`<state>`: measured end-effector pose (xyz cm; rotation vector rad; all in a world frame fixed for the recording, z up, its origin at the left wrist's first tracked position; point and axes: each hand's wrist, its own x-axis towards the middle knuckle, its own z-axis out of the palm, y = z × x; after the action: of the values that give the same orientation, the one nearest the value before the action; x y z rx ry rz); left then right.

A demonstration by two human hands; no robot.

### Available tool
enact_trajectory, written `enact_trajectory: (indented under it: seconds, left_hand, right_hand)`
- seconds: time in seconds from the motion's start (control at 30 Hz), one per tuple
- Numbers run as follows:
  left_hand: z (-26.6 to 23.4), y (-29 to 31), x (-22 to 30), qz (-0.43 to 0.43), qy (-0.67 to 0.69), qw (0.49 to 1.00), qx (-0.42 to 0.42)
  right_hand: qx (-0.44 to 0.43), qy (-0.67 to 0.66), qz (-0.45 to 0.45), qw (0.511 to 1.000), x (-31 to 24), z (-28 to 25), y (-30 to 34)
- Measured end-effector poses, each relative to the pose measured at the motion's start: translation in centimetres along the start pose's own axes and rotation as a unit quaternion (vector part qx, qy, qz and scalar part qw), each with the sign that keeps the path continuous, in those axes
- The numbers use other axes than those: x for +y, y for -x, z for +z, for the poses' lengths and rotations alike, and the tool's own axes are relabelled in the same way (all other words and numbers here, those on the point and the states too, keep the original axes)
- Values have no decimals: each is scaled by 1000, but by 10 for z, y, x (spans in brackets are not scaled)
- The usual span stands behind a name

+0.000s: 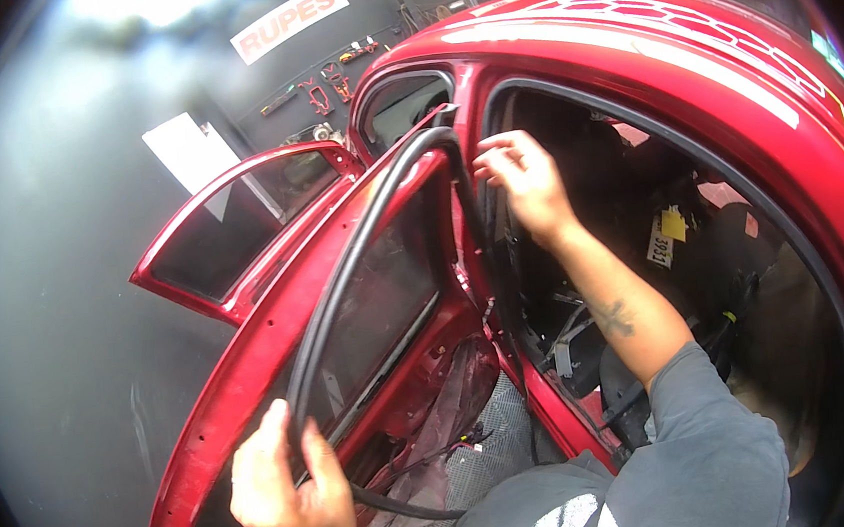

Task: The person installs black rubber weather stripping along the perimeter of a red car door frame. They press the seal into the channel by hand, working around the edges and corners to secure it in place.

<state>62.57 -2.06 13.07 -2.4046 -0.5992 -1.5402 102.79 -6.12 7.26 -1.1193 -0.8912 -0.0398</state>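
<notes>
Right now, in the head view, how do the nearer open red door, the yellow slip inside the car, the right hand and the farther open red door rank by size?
Largest to smallest, as they look:
1. Nearer open red door
2. Farther open red door
3. Right hand
4. Yellow slip

At centre right, the car's doorway [720, 169] leaves room to reach in above the right forearm [599, 283], which crosses its left part. Left of centre, a bowed black rubber weatherstrip [344, 270] obstructs reaching the red door [237, 385] behind it; farther off, upper left, a second open door [229, 242] juts toward the grey wall [68, 345].
</notes>
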Motion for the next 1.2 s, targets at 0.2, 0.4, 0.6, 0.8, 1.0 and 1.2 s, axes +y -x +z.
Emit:
enact_trajectory:
  seconds: [0.2, 0.4, 0.6, 0.8, 1.0, 1.2]
  left_hand:
    - [3, -10, 10, -132, 45, 990, 12]
    - [-6, -39, 17, -66, -39, 996, 50]
    - [-13, -62, 6, -93, -55, 993, 41]
    - [-18, -64, 10, -146, -4, 989, -4]
    - [-29, -66, 8, -176, 45, 981, -71]
    - [-56, -75, 23, -207, 91, 948, -223]
  right_hand:
    - [-119, -227, 108, 961, -1, 14, 5]
    - [-200, -326, 152, 911, -2, 1, -20]
    - [-209, -378, 194, 881, -6, -2, -39]
    - [-227, -392, 164, 876, 1, -3, -39]
    - [-191, -335, 151, 910, 1, 1, -32]
    - [-177, -383, 136, 896, 6, 3, -24]
